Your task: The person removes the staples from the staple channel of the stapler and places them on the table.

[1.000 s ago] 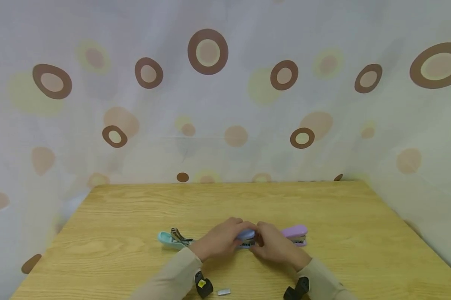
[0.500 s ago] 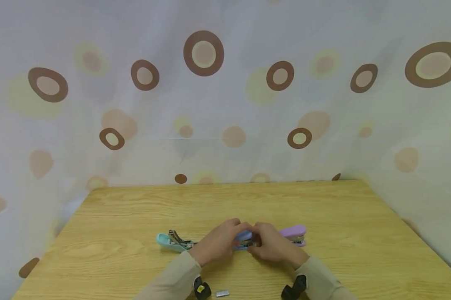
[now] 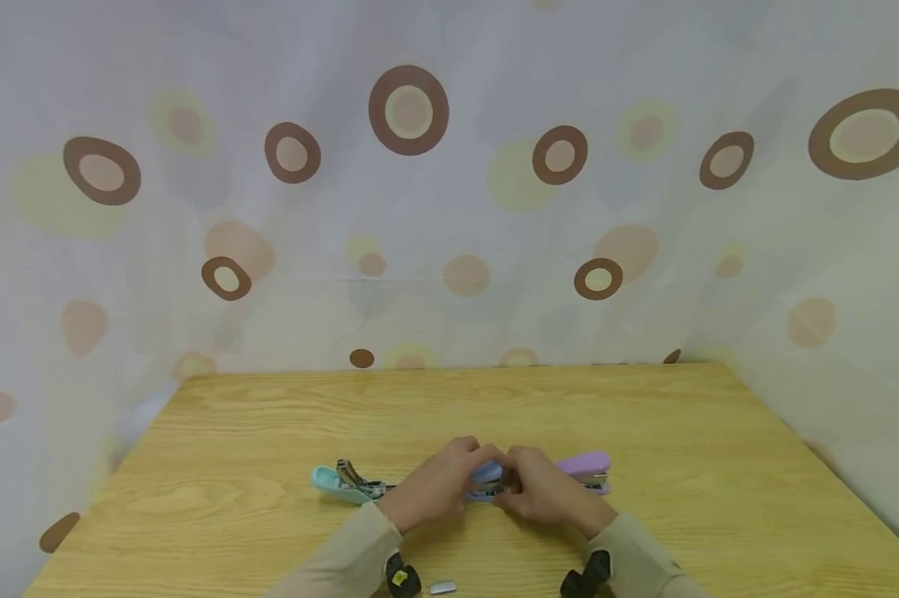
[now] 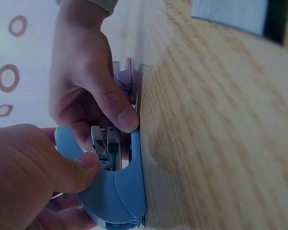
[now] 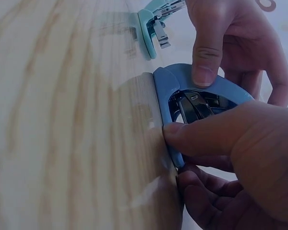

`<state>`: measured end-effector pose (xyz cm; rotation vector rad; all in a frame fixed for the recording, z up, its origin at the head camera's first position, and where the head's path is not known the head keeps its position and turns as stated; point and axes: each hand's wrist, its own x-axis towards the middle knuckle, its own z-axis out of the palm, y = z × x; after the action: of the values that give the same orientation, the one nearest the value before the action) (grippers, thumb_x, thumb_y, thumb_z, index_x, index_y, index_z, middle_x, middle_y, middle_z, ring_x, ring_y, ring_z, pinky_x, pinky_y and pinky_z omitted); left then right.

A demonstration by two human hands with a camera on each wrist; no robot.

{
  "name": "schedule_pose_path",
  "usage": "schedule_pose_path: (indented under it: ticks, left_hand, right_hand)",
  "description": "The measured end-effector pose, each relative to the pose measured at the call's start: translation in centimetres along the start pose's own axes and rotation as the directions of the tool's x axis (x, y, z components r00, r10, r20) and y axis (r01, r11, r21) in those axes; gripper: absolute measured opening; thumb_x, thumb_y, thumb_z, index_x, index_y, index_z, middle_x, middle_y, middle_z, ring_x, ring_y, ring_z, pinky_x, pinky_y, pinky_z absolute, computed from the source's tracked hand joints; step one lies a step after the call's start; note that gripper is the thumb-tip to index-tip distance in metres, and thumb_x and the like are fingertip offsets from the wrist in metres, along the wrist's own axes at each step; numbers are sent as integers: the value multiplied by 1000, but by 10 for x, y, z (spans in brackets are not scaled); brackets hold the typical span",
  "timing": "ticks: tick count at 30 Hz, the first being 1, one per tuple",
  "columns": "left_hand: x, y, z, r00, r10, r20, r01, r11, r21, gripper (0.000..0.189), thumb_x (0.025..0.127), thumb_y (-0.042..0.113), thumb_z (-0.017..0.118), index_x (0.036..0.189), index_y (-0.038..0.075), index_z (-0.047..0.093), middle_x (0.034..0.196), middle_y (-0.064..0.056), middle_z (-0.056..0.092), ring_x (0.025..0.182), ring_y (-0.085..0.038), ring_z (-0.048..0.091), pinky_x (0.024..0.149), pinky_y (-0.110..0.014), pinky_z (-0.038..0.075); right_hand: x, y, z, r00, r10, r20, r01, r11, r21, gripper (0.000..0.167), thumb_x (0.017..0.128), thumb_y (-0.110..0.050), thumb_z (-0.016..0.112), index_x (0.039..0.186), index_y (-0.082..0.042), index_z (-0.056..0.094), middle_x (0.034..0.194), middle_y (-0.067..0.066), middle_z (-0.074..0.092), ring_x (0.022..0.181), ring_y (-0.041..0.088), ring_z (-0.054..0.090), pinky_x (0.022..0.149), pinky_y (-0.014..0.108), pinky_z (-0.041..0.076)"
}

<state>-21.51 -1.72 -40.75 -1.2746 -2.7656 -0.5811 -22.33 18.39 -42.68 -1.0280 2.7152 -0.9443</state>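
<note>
A blue stapler (image 3: 485,473) stands on the wooden table between my two hands, its metal magazine showing under the raised top arm. My left hand (image 3: 438,486) grips its top arm, with the thumb on the side of the blue casing in both wrist views. My right hand (image 3: 545,490) pinches the front end of the base, thumb low near the tabletop in the right wrist view. To the left lies a teal stapler (image 3: 337,483), opened wide with its metal magazine tilted up. A purple stapler (image 3: 587,463), partly hidden behind my right hand, stands at the right.
A small silver strip (image 3: 443,587), which looks like staples, lies near me on the table (image 3: 270,432). A patterned cloth (image 3: 464,199) hangs behind the table. Each wrist wears a black camera (image 3: 586,575).
The head view has shifted slightly. Both hands stay on the blue stapler in nearly the same pose, and the other staplers have not moved.
</note>
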Motion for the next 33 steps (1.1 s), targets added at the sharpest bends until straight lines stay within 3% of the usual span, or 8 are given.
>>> schedule_pose_path:
  ticks: [4,10,13,17,23,26,28,33]
  left_hand:
    - [1,-4,0,1000,-7,9,7,999,-49,61,78,-13,67,126,22,54,103,0,53,87,-8,47,75,-19,46]
    - [-4,-16,-2,999,-1,-40,-9,966,-260,40,88,-6,63,121,13,49,117,-4,56,107,-16,54,89,-29,49]
    - [-6,-17,-2,998,11,-56,-27,959,-281,40,88,-4,64,121,12,48,116,-5,54,107,-17,54,89,-29,49]
    - [-10,-20,-2,998,-14,-55,-4,947,-320,40,89,-2,64,120,14,45,111,-5,49,103,-17,52,86,-27,49]
    - [-17,-24,-4,994,-76,-80,30,882,-469,35,89,-4,62,115,8,43,109,-5,47,97,-17,53,79,-24,50]
    - [-20,-24,-5,990,-100,-96,39,864,-502,33,88,-4,64,113,5,44,106,-4,49,96,-16,54,82,-25,51]
    - [-22,-25,-6,988,-103,-112,34,867,-497,32,87,-3,65,111,5,45,102,-3,50,96,-14,55,84,-25,52]
    - [-25,-26,-9,986,-77,-148,8,910,-415,29,86,2,68,104,9,46,94,3,52,94,-11,58,83,-24,53]
  right_hand:
    - [-1,1,0,1000,0,2,0,1000,5,13,82,-8,74,78,-10,62,70,-4,52,58,-1,45,53,19,42]
    - [-3,0,0,1000,7,-18,-8,1000,-12,22,80,-8,75,70,-11,55,69,-4,49,59,-1,42,54,18,40]
    - [-4,-1,0,1000,18,-15,-18,1000,-10,21,80,-8,74,71,-11,56,70,-4,48,60,0,42,54,18,39]
    - [-3,-1,0,1000,28,-4,-28,999,-25,18,82,-10,73,74,-11,57,72,-5,48,62,1,43,56,18,40]
    - [-4,-3,-1,999,34,5,-34,999,-8,8,84,-9,72,86,-6,65,76,-3,51,66,2,45,58,20,42]
    - [-5,-4,-2,1000,30,2,-30,999,-23,8,84,-9,72,87,-6,66,77,-3,51,67,2,45,59,20,42]
    - [-4,-5,-2,1000,29,4,-29,999,-33,7,84,-10,72,87,-7,65,76,-3,51,67,2,45,60,19,42]
    - [-4,-5,-1,999,44,15,-44,998,-37,7,84,-10,72,87,-8,65,77,-4,51,68,2,45,61,19,42]
